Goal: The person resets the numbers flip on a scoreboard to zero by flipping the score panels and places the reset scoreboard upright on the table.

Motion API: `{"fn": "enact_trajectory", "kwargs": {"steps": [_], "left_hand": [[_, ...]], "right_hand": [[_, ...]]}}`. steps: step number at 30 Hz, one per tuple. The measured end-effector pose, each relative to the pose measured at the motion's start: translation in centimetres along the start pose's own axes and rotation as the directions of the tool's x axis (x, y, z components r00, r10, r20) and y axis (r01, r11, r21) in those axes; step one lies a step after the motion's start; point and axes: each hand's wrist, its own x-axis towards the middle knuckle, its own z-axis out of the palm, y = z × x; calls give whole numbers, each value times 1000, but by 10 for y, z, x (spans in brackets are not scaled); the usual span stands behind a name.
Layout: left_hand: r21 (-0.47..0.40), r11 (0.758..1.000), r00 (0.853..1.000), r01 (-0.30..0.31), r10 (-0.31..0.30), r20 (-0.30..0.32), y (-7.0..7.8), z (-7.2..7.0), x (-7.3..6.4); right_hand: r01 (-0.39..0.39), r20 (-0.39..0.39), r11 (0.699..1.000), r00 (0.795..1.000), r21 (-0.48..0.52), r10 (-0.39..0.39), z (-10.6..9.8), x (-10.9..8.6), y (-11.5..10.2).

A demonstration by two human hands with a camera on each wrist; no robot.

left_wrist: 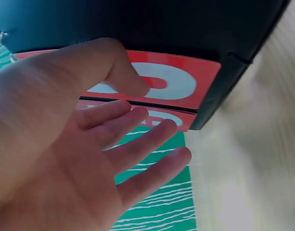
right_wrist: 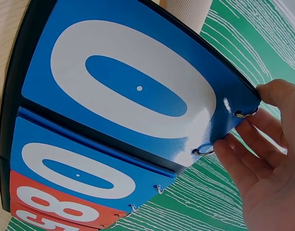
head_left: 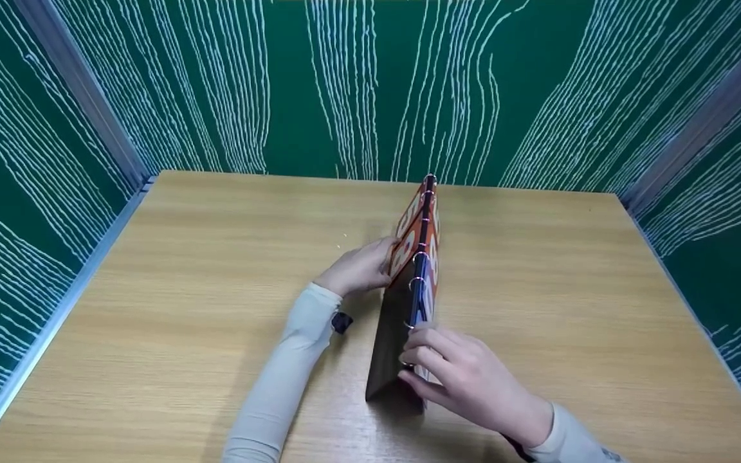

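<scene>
A flip scoreboard (head_left: 388,341) with a black body stands like a tent on the table, its ring-bound ridge running away from me. Red number cards (left_wrist: 205,79) hang on its left side. On the right side, the right wrist view shows blue zero cards (right_wrist: 70,62) beside red ones with an 8 and a 5. My left hand (head_left: 361,265) is at the left side, thumb against a red card and fingers extended and spread below it. At the near end, my right hand (head_left: 470,376) pinches the top edge by the rings, thumb on one side, fingers on the other.
The scoreboard stands on a wooden table (head_left: 184,321). Green walls (head_left: 396,83) with white wavy lines rise behind and on both sides, with grey posts (head_left: 84,90) at the corners. A small dark device (head_left: 341,322) sits at my left wrist.
</scene>
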Motion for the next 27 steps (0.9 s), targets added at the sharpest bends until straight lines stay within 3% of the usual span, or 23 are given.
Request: {"fn": "enact_trajectory", "kwargs": {"steps": [6,18,27], "left_hand": [[0,1000,997,-15,15,70,-4,4,1],[-132,989,989,65,-47,137,-7,9,3],[-145,986,988,81,-60,145,-7,5,0]], "right_hand": [[-5,0,1000,1000,-7,5,0,0,0],[-7,3,1000,1000,-5,7,0,-1,0],[-10,7,1000,1000,-3,10,0,-1,0]]}}
